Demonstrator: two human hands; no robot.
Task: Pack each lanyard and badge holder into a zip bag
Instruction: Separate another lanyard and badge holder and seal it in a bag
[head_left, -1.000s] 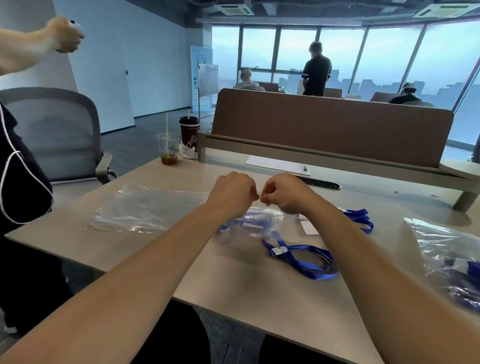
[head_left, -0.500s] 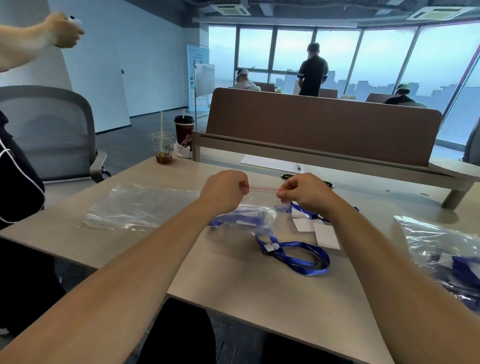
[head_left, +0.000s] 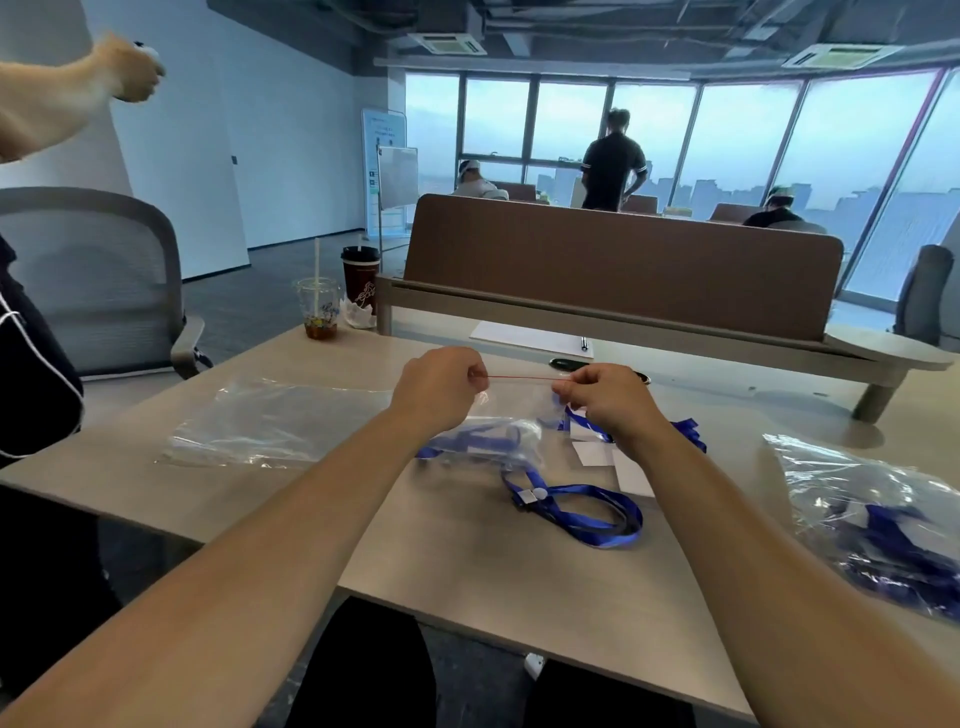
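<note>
Crinkly clear zip bag (head_left: 514, 411), its thin red seal (head_left: 519, 378) in the pinch of left hand (head_left: 441, 387) and right hand (head_left: 608, 401).

Pale wood desk (head_left: 467, 582), brown divider panel (head_left: 623, 270), grey mesh chair (head_left: 93, 270), tall windows (head_left: 743, 140), hazy daylight, 2 ceiling vents (head_left: 447, 44)

The light wooden table (head_left: 467, 582) carries a flat clear zip bag (head_left: 270, 423) at its left. A loose blue lanyard (head_left: 582, 514) and white cards (head_left: 628, 475) lie mid-table, and a filled bag (head_left: 878, 530) at the right. At the far edge are a plastic cup (head_left: 318, 312), a coffee cup (head_left: 360, 278) and a paper sheet (head_left: 530, 338).
</note>
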